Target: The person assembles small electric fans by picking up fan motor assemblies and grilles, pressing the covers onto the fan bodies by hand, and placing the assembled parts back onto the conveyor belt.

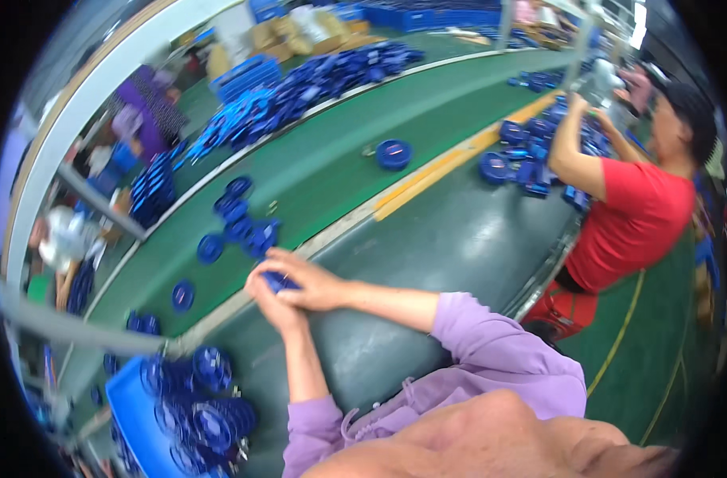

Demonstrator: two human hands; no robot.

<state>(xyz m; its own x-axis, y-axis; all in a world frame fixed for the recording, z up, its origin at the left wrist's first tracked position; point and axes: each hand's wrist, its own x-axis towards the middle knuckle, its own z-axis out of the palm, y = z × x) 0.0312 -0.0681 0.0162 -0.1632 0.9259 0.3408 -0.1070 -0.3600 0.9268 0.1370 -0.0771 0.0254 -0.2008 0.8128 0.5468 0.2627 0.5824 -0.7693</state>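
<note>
Both my hands are closed together around a dark blue plastic part [280, 281], above the near edge of the green conveyor belt. My left hand [277, 308] wraps it from the left and below. My right hand [319, 287] covers it from the right, with its fingers over the top. Only a small piece of the part shows between the hands, so its full shape is hidden. Just beyond them, a loose group of dark blue round parts [237, 229] lies on the belt.
A light blue bin [132, 406] with several stacked blue round parts [212, 422] stands at the lower left. One round part [393, 154] sits on the belt [323, 191]. At right, a person in a red shirt [646, 223] works beside a pile of blue parts [538, 147].
</note>
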